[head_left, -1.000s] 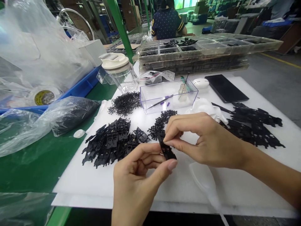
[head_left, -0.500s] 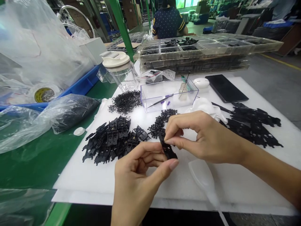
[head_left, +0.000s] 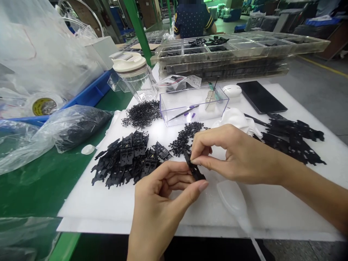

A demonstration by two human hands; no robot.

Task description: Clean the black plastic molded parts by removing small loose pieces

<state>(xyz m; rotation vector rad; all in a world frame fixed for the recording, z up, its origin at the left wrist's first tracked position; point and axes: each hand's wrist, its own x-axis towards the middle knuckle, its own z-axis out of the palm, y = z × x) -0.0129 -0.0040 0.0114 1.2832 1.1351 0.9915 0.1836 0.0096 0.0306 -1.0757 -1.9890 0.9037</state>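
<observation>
My left hand (head_left: 165, 195) grips a narrow black plastic part (head_left: 196, 172) between thumb and fingers, tilted above the white board. At the part's upper end, the thumb and forefinger of my right hand (head_left: 231, 154) are pinched together against it; whether a small piece sits between those fingertips is hidden. Behind the hands lies a heap of tiny black pieces (head_left: 185, 137). To the left is a pile of flat black plastic parts (head_left: 122, 159), and beyond it a mound of thin black bent pieces (head_left: 141, 114). More black plates (head_left: 293, 139) lie on the right.
A clear box (head_left: 174, 112) holds tweezers and a small bottle. Around it stand a lidded jug (head_left: 133, 78), a white cloth (head_left: 237, 121) and a black phone-like slab (head_left: 261, 96). A translucent squeeze bottle (head_left: 233, 203) lies in front. Stacked compartment trays (head_left: 239, 54) and a seated person are behind.
The view has shifted slightly, so the table things sit a little higher and further left. Both hands keep nearly the same pose on the black part.
</observation>
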